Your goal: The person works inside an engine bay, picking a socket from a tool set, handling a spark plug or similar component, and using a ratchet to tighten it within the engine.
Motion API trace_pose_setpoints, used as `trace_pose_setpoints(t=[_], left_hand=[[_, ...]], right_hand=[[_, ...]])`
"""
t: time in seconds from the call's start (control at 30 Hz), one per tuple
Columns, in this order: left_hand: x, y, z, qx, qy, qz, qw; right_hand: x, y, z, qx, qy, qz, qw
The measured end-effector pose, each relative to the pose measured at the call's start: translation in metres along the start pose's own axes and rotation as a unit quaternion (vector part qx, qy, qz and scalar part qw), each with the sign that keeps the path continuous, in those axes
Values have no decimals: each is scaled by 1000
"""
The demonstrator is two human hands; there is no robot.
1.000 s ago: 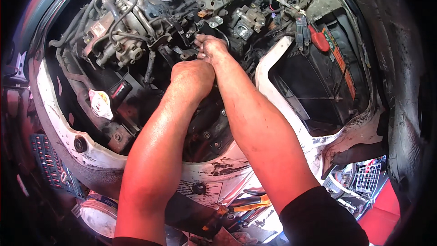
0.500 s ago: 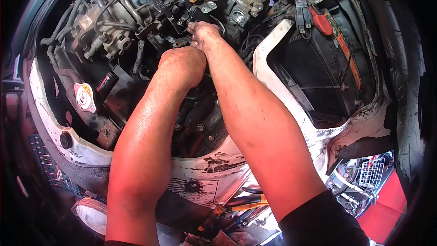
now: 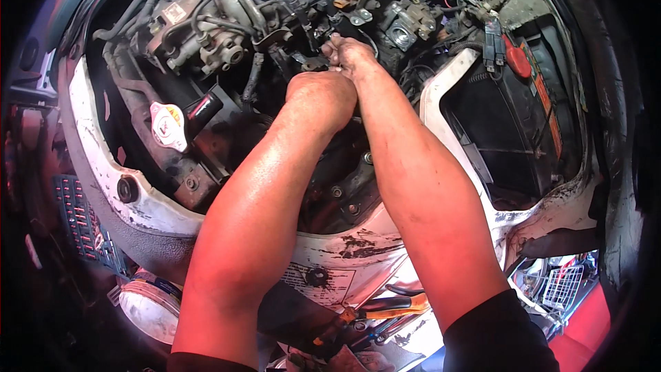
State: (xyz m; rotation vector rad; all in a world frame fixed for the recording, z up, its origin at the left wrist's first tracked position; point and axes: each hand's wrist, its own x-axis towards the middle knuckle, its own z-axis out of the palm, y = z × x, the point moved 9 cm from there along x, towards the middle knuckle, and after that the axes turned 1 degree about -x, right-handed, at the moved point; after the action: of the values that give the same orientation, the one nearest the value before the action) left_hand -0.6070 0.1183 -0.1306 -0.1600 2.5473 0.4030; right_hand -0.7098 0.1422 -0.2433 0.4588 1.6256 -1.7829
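Deep in a greasy engine bay [image 3: 103, 138], both forearms reach toward the middle. My left hand [image 3: 322, 93] is closed, back turned to the camera, its fingers hidden beneath it. My right hand [image 3: 350, 56] is just above and right of it, fingers curled on small dark fittings among hoses; what they grip is too small and hidden to name. The two hands touch or nearly touch. A metal pump-like housing [image 3: 406, 27] sits right of my right hand, and another with pipes [image 3: 200, 34] lies to the upper left.
A radiator cap [image 3: 167, 126] is at left, a battery [image 3: 499, 131] with red terminal cover [image 3: 518, 58] at right. Below are a socket set [image 3: 77, 217], a white bucket [image 3: 147, 310], orange-handled tools [image 3: 392, 306] and a wire basket [image 3: 561, 286]. White painted body rim [image 3: 169, 203] surrounds the opening.
The view shifted, first moving the scene up and left, then back to the right. Both hands stay together at the same fittings, still curled, with only slight movement.
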Motion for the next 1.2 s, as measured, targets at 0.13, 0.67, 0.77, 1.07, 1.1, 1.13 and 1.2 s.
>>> trace_pose_setpoints(t=[0.13,0.67,0.77,1.07,1.1,1.13,1.2], left_hand=[[3,-4,1,-6,-6,-28,1000],[2,-5,1,-11,-29,-38,999],[2,-8,5,-9,-52,-53,997],[5,-7,6,-4,-16,-31,999],[6,-7,6,1,-16,-30,999],[6,-8,8,2,-24,-29,999],[7,-8,10,6,-34,-29,999]], right_hand=[[-1,-5,-4,-44,10,-20,999],[6,-3,-7,52,11,-14,998],[1,-2,-8,51,26,-3,998],[-5,-8,-1,-35,12,-33,999],[-7,-8,-3,-40,32,-32,998],[-9,-9,-5,-45,52,-30,997],[-13,-7,-5,24,54,-23,998]])
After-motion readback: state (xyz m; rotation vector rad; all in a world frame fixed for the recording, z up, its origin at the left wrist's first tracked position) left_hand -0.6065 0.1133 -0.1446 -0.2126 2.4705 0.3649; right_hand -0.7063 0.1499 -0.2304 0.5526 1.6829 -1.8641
